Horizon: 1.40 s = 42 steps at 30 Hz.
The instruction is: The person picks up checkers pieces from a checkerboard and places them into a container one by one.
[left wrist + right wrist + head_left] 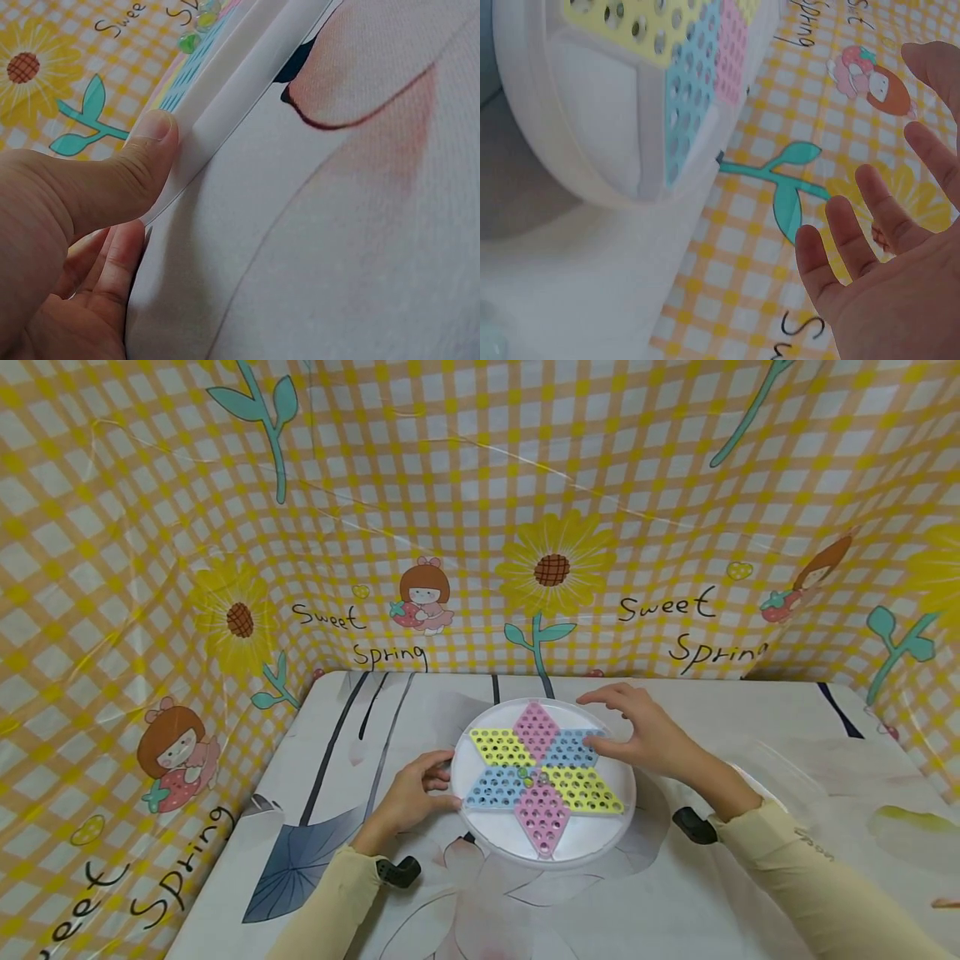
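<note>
A round white Chinese checkers board [495, 842] lies on the table, its six-pointed star made of pink, yellow and blue holed sections. A few glassy marbles [524, 773] with green in them sit near the star's middle; they show in the left wrist view as well. My left hand [408, 793] grips the board's left edge. In the left wrist view its thumb [150, 142] lies on the rim while the other fingers are bent lower down. Over the board's right side hovers my right hand [637, 731], fingers spread, holding nothing; the right wrist view shows it apart from the rim.
A white cloth printed with flowers [480, 902] covers the table. Yellow checked fabric [465, 510] hangs as a wall behind and at both sides. Something transparent [787, 764] lies on the table beyond my right forearm; its kind is unclear.
</note>
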{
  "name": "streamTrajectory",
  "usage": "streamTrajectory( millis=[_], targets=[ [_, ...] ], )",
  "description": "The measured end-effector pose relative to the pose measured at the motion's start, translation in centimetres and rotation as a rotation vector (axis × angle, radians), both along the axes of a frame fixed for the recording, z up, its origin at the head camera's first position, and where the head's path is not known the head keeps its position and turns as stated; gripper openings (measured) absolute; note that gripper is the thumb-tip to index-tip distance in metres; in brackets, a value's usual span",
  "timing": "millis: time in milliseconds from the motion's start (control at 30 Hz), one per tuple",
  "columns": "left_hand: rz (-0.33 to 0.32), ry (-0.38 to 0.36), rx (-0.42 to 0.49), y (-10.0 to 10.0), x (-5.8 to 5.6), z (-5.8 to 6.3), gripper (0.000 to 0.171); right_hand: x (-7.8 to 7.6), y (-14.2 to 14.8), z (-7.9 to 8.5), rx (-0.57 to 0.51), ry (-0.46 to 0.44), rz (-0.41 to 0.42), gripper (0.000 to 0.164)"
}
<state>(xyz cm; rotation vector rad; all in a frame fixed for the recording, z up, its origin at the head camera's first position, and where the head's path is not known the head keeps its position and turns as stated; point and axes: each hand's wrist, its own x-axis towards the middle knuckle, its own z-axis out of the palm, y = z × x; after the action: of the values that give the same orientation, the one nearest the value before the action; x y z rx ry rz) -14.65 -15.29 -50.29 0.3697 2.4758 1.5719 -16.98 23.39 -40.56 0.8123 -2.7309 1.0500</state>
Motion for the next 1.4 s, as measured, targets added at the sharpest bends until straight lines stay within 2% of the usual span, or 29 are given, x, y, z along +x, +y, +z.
streamTrajectory(
  millis=[367,800,967,1133,1400],
  targets=[
    [-0.011,0.012,0.009,-0.1,-0.1,0.0,0.078,-0.4,-2.6,-1.3,0.005,-0.070,0.061,0.051],
    [-0.010,0.007,0.015,-0.2,-0.2,-0.1,0.078,-0.9,-4.2,-3.1,0.036,-0.217,0.123,0.054],
    [-0.014,0.007,0.011,-0.2,-0.1,-0.1,0.078,-1.1,-4.6,-3.9,0.072,-0.280,0.133,0.049],
    [-0.014,0.007,0.008,-0.1,0.0,0.0,0.079,-1.1,-5.0,-4.5,0.098,-0.347,0.146,0.036],
    [-0.010,0.013,0.000,-0.2,0.0,-0.1,0.078,-1.1,-5.2,-5.0,0.122,-0.337,0.160,0.024]
  ],
)
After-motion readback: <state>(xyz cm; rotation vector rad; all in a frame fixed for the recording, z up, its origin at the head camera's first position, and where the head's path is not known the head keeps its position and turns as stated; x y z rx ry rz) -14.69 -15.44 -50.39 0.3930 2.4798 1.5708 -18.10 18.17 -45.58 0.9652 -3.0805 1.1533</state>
